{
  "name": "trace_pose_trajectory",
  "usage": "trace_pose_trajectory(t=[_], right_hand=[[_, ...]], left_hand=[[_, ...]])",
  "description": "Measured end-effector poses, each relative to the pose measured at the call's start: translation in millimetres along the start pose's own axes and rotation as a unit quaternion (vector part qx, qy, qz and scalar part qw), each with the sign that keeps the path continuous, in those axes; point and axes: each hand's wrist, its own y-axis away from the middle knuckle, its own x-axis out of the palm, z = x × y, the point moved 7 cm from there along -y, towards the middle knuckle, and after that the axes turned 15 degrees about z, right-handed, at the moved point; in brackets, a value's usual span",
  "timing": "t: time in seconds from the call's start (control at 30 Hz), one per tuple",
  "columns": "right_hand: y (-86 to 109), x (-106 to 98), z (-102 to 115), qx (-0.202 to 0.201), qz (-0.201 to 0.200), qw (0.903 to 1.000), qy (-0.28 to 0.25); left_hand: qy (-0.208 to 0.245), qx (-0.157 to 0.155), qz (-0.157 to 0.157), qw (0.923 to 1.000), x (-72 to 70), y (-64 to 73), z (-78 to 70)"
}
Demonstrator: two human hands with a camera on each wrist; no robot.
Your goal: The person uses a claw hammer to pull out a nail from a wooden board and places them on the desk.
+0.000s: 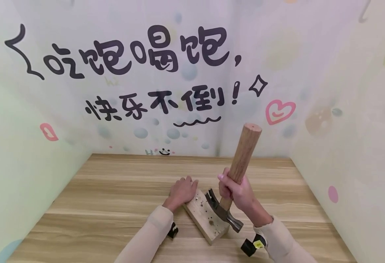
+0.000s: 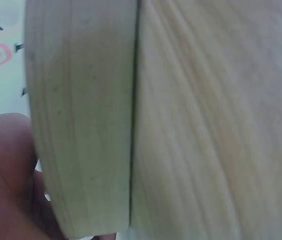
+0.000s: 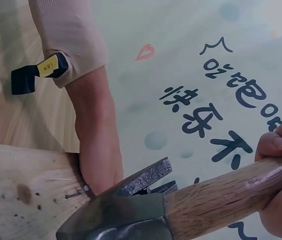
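My right hand (image 1: 236, 190) grips a claw hammer (image 1: 245, 153) by its wooden handle, close to the steel head. The handle points up, and the head hangs low over a wooden board (image 1: 205, 215), its claw turned toward my left hand (image 1: 182, 191). That hand holds the board's far end; in the left wrist view the thumb (image 2: 3, 175) lies beside the board's edge (image 2: 86, 125), with fingertips partly hidden below. Dark holes and spots mark the board's top. In the right wrist view a nail (image 3: 76, 192) sticks out of the board near my left hand, partly behind the hammer head.
The board lies on a wood-grain table (image 1: 113, 190). Pale walls with black lettering (image 1: 136, 54) and pink hearts (image 1: 279, 111) enclose it at the back and sides. Black wrist camera mounts (image 1: 249, 247) hang at both sleeves.
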Motion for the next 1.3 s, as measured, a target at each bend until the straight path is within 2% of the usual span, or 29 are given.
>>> trace_pose_trajectory(t=[0.13,0.23,0.37,0.47,0.63,0.77,0.87,1.0,1.1,1.3], right_hand=[[-7.0,-1.1,6.3,0.002,0.008,0.9999,0.013],[-11.0,-1.3,10.1,0.002,0.016,0.9997,0.016],[-15.3,-2.0,13.8,0.006,0.025,0.9996,0.014],[-18.7,-2.5,15.7,0.006,0.036,0.9993,0.011],[-24.3,-3.6,17.8,0.008,0.042,0.9991,0.004],[-28.8,-3.3,19.1,0.012,0.040,0.9991,0.004],[-31.1,-2.1,19.6,0.016,0.043,0.9989,-0.003],[-33.0,-1.3,19.7,0.020,0.044,0.9987,-0.012],[-34.1,-0.5,19.3,0.021,0.044,0.9987,-0.015],[-36.6,2.4,18.6,0.013,0.051,0.9984,-0.018]], left_hand=[[0.024,0.011,-0.048,0.9985,-14.9,7.4,2.2],[0.035,0.031,-0.092,0.9947,-28.8,16.4,1.4],[0.063,0.084,-0.114,0.9880,-41.4,28.0,-2.2],[0.082,0.137,-0.098,0.9822,-43.9,34.6,-6.1],[0.099,0.212,-0.031,0.9718,-40.2,46.9,-15.5],[0.111,0.245,0.014,0.9631,-36.8,57.1,-23.2],[0.112,0.264,0.033,0.9576,-33.6,62.3,-28.3],[0.100,0.292,0.040,0.9503,-29.5,67.6,-36.3],[0.091,0.313,0.032,0.9449,-28.3,71.4,-42.4],[0.093,0.333,0.015,0.9381,-28.4,74.9,-48.1]])
